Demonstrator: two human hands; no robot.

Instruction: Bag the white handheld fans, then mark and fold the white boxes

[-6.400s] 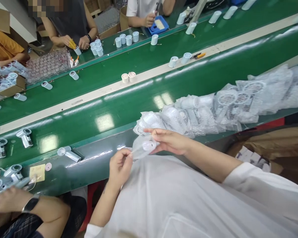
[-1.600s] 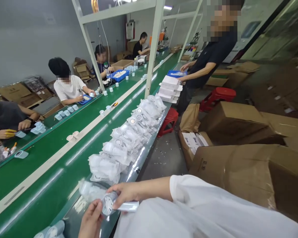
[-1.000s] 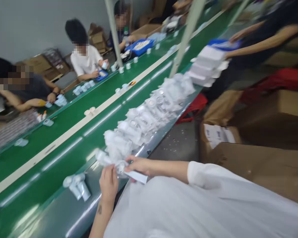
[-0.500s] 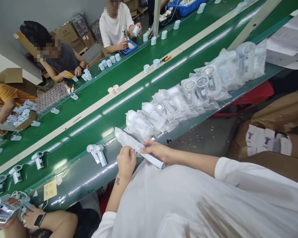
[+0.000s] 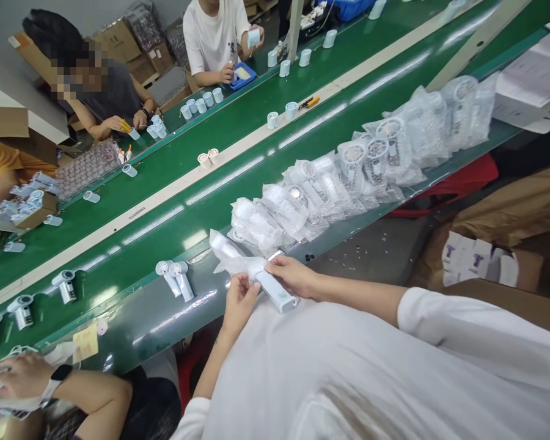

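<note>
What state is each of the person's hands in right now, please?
Left hand: closed, pinching the clear plastic bag.
Right hand: closed, holding the white fan handle.

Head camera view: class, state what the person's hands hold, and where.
A white handheld fan, half inside a clear plastic bag: the right hand grips its handle near the head, the left hand pinches the bag's edge.
</note>
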